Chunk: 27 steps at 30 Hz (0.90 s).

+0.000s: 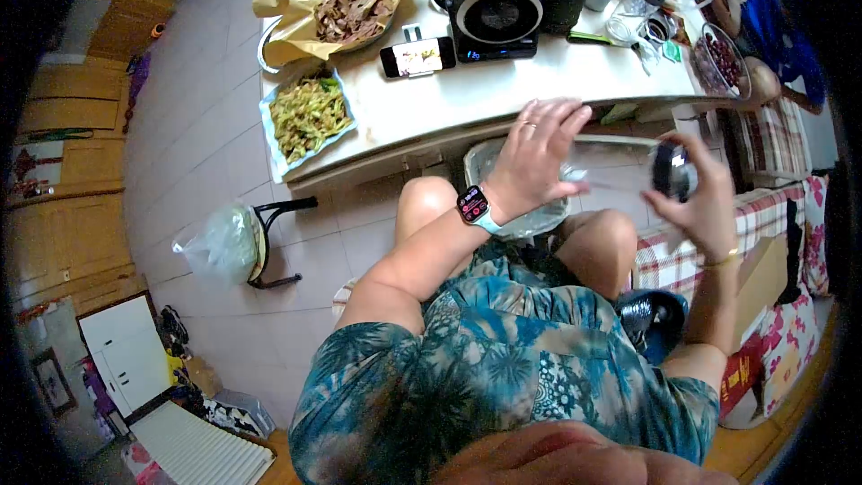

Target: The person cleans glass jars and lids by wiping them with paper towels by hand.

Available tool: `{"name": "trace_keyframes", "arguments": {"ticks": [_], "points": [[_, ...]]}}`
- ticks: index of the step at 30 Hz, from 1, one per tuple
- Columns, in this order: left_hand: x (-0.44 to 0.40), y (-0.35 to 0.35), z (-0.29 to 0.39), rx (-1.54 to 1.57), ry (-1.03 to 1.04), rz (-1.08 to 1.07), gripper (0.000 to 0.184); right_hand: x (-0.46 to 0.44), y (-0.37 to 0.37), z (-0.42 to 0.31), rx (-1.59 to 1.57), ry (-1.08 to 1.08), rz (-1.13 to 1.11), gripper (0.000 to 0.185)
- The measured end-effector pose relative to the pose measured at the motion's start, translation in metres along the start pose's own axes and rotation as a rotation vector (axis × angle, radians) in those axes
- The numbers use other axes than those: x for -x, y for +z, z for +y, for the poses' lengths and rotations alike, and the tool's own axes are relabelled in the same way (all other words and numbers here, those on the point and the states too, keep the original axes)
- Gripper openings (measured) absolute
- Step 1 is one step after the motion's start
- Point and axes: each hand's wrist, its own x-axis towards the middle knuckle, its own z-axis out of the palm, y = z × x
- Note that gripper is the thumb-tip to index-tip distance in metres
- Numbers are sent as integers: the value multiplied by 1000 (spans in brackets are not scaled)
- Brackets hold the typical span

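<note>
- Gripping a dark round object [670,171] at its sides, your right hand [700,193] is curled with thumb and fingers around it; motion blur hides what the object is.
- Your left hand [539,157] has its fingers stretched out and its thumb apart; a pale, blurred shape [576,172] lies beside the thumb, and you cannot tell whether that hand grasps it.
- Both your hands are above a plastic-lined container [472,171], which stands between your knees and the near edge of the table [386,117].
- On the table's left side you have chopped greens [310,117] on the near side and shredded brown food [355,9] in brown paper [292,9] on the far side.
- Right of those you see a phone [418,58], then a black vessel [498,4] on a scale [496,49].
- Dark red fruit [718,58] fills a clear bowl at the table's right end.
</note>
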Motion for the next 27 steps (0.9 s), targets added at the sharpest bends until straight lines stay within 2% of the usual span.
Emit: {"name": "trace_keyframes", "arguments": {"ticks": [4,5,7,8,10,12,14,15,16,18,19,20,22,23,24,26,27], "points": [[51,-3,30,80,-58,-171,90,48,54,-26,-161,42,9,63],[67,-1,31,76,-51,-175,90,57,64,-31,-181,28,15,64],[94,-4,35,121,-115,-230,78,72,81,-38,-138,2,-14,65],[106,-4,36,119,-110,-237,78,78,88,-39,-158,-19,-28,65],[119,-13,47,255,-247,-355,73,84,87,-37,-201,33,-140,63],[124,-21,49,284,-259,-429,75,93,82,-39,-179,8,-154,67],[130,-27,52,525,-131,-508,70,98,69,-49,-234,-220,-226,70],[129,-33,57,568,-112,-588,71,101,66,-46,-206,-278,-267,82],[132,-36,57,576,-102,-605,71,104,63,-48,-207,-259,-258,82],[138,-34,55,686,-225,-648,69,109,49,-59,-101,-396,-226,88],[140,-32,58,604,-187,-537,68,114,37,-69,-83,-274,-255,92],[141,-33,61,615,-174,-551,68,118,38,-65,-42,-207,-218,91],[138,-45,73,382,-288,-509,68,122,49,-59,27,54,-287,96],[140,-45,75,324,-238,-481,69,122,56,-54,116,75,-352,91],[140,-48,74,328,-234,-486,69,124,52,-56,116,82,-351,91],[140,-55,74,238,-195,-489,69,125,42,-61,9,-261,-274,83],[141,-58,76,236,-197,-489,69,127,41,-65,-86,-237,-204,77]]}}
